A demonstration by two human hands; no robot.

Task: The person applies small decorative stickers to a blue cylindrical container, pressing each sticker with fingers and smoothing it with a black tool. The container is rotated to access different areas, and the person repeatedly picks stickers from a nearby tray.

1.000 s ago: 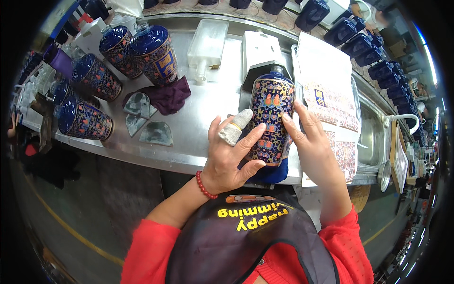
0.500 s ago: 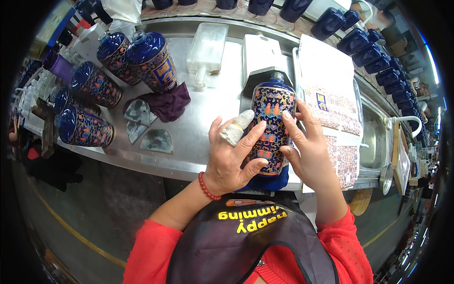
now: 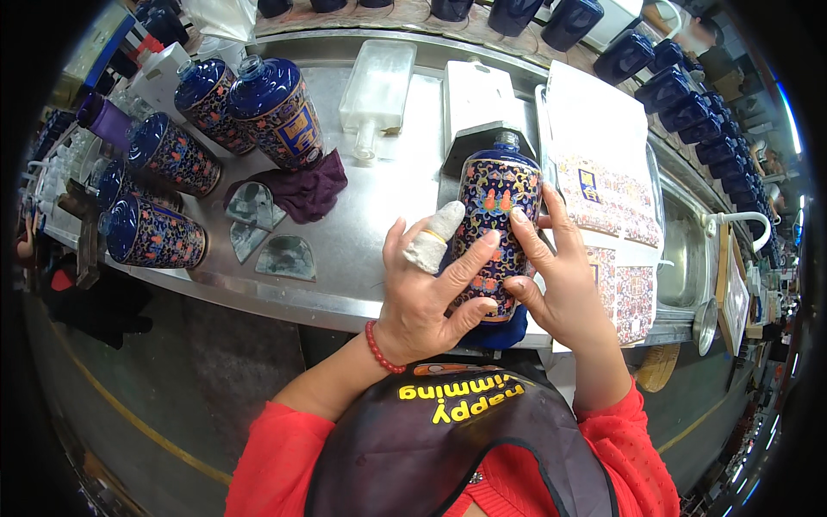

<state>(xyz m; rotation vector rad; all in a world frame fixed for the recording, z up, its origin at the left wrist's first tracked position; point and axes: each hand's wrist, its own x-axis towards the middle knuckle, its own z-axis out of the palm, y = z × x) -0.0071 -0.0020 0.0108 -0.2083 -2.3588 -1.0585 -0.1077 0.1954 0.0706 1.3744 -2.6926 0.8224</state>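
Observation:
A dark blue bottle (image 3: 498, 191) with a colourful floral wrap and a clear neck lies tilted against an angular dark-edged stand (image 3: 482, 138). My left hand (image 3: 431, 280) rests along its left side, fingers apart. The index finger presses on the floral front, and the thumb lies near the bottle's base. A grey-white cover (image 3: 428, 248) with a yellow band sits on one left finger. On the right side, my right hand (image 3: 560, 280) touches the bottle with stretched, spread fingers, its thumb low on the front. Blue cloth (image 3: 498, 334) shows below the base.
Several decorated blue bottles (image 3: 276, 108) stand at the left, near a purple cloth (image 3: 312, 185) and greenish half-round pieces (image 3: 286, 258). A clear bottle (image 3: 376, 90) lies behind. Patterned sheets (image 3: 616, 202) are at the right, beside a sink (image 3: 682, 267). Plain blue bottles (image 3: 573, 24) line the back.
My left index finger has slid slightly down and right across the bottle's front. My right hand has barely shifted. The row of plain blue bottles at the back has moved left.

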